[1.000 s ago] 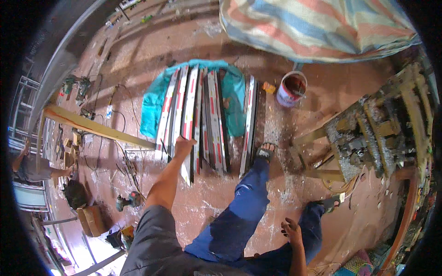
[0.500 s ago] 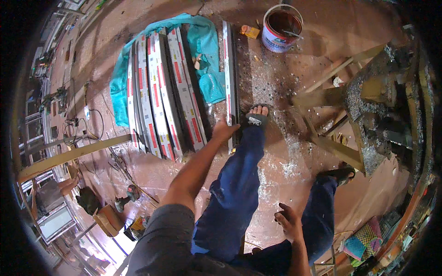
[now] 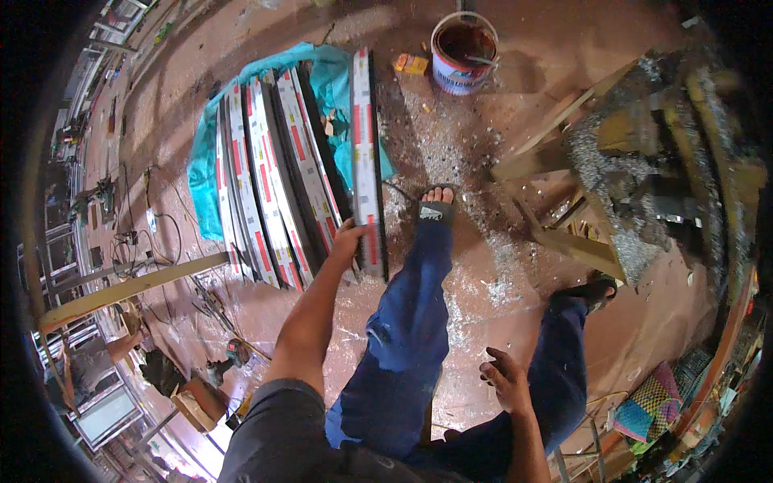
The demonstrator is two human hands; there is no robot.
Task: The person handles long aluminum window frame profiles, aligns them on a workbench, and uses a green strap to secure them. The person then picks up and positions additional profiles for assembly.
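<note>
My left hand point(image 3: 346, 241) grips the near end of a long, narrow profile bar point(image 3: 365, 153) with white-and-red film on its face and a dark side. The bar lies lengthwise just right of several similar bars point(image 3: 263, 173), which sit side by side on a crumpled teal cloth point(image 3: 205, 197). The fingers on its far side are partly hidden. Near my right leg, my right hand point(image 3: 507, 385) hangs in the air with nothing in it, its fingers loosely bent and apart.
A bucket point(image 3: 459, 79) with dark contents and a small orange box point(image 3: 411, 63) stand at the far side. Metal shavings litter the floor beside a wooden frame point(image 3: 580, 251) on the right. A power drill point(image 3: 236, 352) and cables lie left. My sandalled foot point(image 3: 436, 208) is close to the bar.
My left hand has shifted the bar leftward, closer to the row, and its white-and-red face now shows more. My right hand has stayed much the same.
</note>
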